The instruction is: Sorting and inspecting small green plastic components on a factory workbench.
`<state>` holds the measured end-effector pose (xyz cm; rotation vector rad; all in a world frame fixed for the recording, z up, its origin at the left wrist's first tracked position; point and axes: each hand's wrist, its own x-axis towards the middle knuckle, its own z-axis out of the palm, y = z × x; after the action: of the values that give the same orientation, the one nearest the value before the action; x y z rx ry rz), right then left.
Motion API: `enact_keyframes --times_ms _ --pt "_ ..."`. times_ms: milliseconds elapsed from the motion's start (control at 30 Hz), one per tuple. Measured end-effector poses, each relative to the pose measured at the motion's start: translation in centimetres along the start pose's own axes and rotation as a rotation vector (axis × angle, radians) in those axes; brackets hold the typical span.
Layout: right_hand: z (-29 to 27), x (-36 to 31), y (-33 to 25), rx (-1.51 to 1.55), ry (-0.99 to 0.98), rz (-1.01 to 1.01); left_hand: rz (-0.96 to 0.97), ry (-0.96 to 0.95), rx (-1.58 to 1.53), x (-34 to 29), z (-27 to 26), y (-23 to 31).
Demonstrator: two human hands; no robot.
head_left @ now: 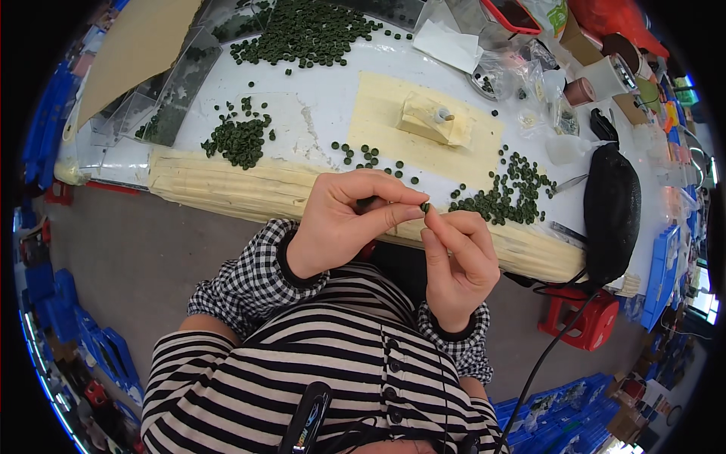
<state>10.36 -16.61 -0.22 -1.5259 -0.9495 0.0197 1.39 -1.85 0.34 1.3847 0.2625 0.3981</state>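
Note:
A small dark green round piece (425, 207) is pinched between the thumb and index finger of my left hand (333, 219). Something dark shows in the gap behind those fingers; I cannot make out what it is. My right hand (463, 253) comes up from the other side, its index fingertip at the piece. Its thumb stands a little apart from that finger, and the other fingers are curled. Just beyond the hands lies a loose spread of the same green pieces (499, 198), with a few more pieces (369, 155) to its left.
A block with a small upright peg (442, 117) stands on a yellowish sheet (370, 98). Farther back lie a large heap of green pieces (306, 34) and a smaller pile (240, 142). Clear trays (170, 98) stand left. At right are tweezers (571, 183) and a black pouch (611, 212).

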Motion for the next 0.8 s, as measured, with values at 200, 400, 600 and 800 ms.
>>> enact_keyframes --times_ms 200,400,600,800 --pt "-0.05 0.07 -0.08 0.005 -0.021 -0.043 -0.017 -0.032 0.034 -0.14 -0.18 0.41" --pt "-0.18 0.2 -0.06 -0.001 -0.038 -0.087 -0.023 -0.017 0.008 -0.41 -0.06 0.32" --pt "-0.23 0.08 0.14 0.014 -0.04 -0.088 0.032 -0.047 0.033 -0.37 -0.25 0.21" --pt "-0.22 -0.14 0.15 0.024 -0.032 0.021 -0.104 -0.039 0.034 -0.33 -0.41 0.52"
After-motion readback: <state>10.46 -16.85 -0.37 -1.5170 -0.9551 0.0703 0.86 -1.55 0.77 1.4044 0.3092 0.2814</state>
